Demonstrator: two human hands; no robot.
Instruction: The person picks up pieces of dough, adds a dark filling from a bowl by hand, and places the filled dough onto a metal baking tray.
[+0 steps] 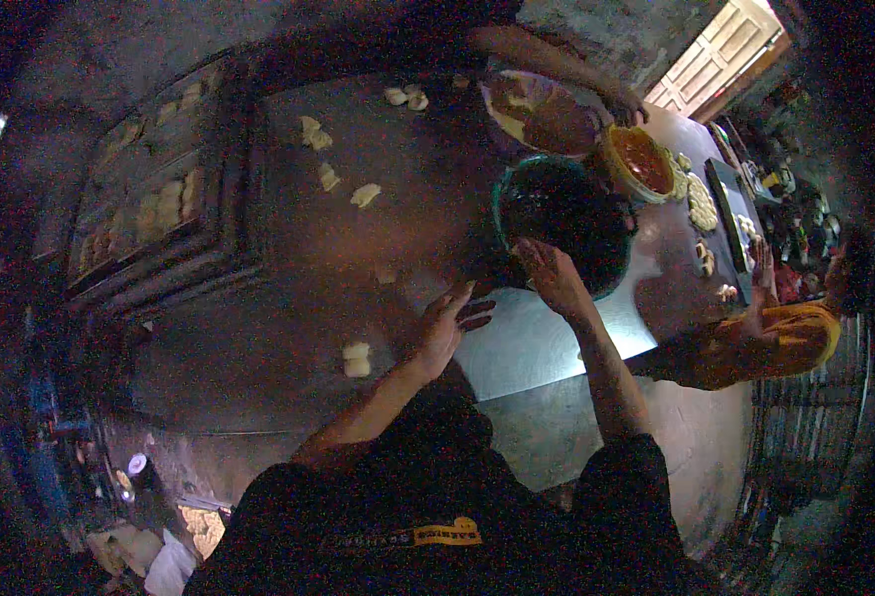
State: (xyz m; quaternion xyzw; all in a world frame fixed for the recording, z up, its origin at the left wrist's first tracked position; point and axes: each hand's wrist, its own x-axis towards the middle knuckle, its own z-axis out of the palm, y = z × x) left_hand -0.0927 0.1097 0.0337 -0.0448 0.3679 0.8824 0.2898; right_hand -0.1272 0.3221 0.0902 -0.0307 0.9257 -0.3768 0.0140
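My left hand [444, 328] hovers over the metal worktable [527, 353], its fingers stretched and apart with nothing visible in them. Farther right, my right hand [556, 283] is over the near rim of a large dark green basin [505, 199]. Its fingers point away from me and look loosely bent; no held thing can be made out. What lies inside the basin is too dark to tell. A pair of pale dough pieces [357, 360] rests left of my left forearm. Several more dough scraps [366, 195] lie toward the far side of the table.
Stacked trays of dough pieces [164, 214] stand at the left. Behind the green basin are a wide bowl [547, 114] and a yellow bucket with reddish contents [641, 164], near another person's arm [566, 70]. A person in a yellow top [785, 343] works at the right by shaped dough [701, 204].
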